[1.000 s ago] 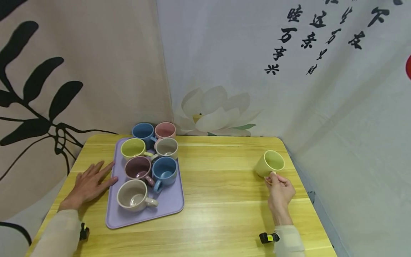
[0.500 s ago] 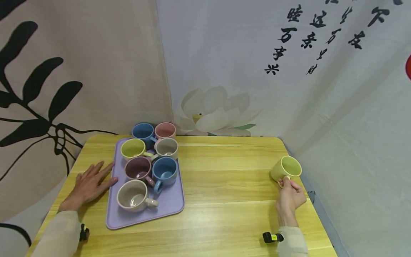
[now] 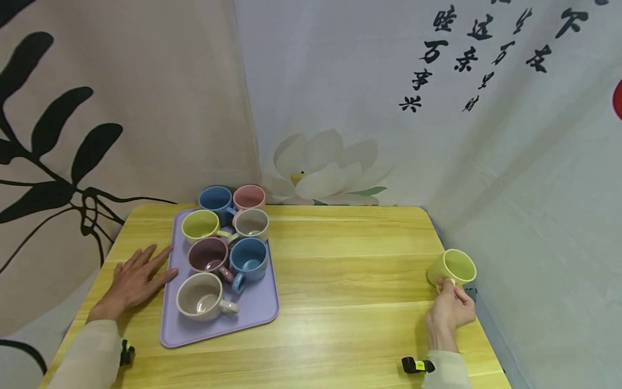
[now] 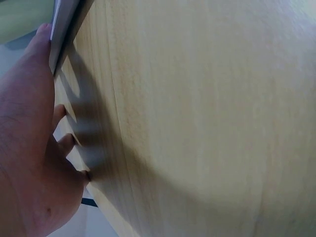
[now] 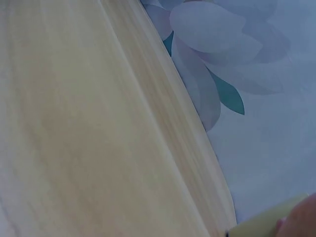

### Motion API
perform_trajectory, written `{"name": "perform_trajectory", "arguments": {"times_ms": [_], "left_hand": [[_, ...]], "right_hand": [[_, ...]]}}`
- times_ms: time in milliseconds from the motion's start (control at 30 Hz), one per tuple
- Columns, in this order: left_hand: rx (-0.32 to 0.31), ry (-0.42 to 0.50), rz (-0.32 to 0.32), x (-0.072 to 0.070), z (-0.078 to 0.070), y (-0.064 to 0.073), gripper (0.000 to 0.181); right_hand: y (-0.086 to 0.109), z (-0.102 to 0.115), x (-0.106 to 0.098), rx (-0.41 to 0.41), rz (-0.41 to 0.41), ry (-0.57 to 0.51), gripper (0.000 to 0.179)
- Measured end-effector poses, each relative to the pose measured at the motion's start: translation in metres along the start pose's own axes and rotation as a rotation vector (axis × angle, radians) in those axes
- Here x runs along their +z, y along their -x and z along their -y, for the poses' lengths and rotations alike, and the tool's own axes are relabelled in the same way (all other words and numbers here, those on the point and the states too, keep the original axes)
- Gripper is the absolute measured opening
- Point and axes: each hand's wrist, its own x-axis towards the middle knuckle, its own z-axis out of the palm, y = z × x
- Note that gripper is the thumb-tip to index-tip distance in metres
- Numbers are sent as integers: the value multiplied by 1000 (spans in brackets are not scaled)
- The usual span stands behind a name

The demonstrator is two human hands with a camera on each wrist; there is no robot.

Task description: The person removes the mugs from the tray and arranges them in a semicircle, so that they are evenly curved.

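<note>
- Occupying the head view's four o'clock: light green cup (image 3: 443,269), by the table's (image 3: 340,313) three-o'clock edge.
- At its six o'clock, right hand (image 3: 450,312), fingers pinching its handle (image 3: 452,281).
- At eight o'clock, lilac tray (image 3: 255,310) with several mugs (image 3: 199,297).
- On its nine-o'clock side, left hand (image 3: 136,283), fingers straight and spread, thumb at the rim.

A pale yellow-green, round-mouthed mug (image 3: 451,268) is pinched at its handle by the right hand (image 3: 449,310), near the right edge of the wooden bench (image 3: 340,324), mouth upward; whether its base touches is unclear. A lilac, rectangular, round-cornered tray (image 3: 255,309) lies flat at the left, crowded with upright, multicoloured mugs (image 3: 209,255).
</note>
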Motion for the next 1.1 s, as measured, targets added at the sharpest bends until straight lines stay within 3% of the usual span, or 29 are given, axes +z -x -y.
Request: {"name": "perform_trajectory", "arguments": {"times_ms": [200, 633, 833, 1000, 1100], "left_hand": [[-4, 7, 0, 0, 0, 0, 87], [-13, -3, -2, 3, 1, -2, 88], [-8, -3, -12, 4, 1, -1, 88], [-12, -7, -10, 3, 0, 0, 88], [-13, -2, -5, 2, -1, 0, 88]], "right_hand": [[0, -3, -3, -32, -17, -6, 26], [2, 1, -6, 27, -37, 257, 15], [5, 2, -4, 80, -23, 245, 15], [9, -2, -3, 41, -7, 231, 12], [13, -5, -4, 8, 6, 245, 20]]}}
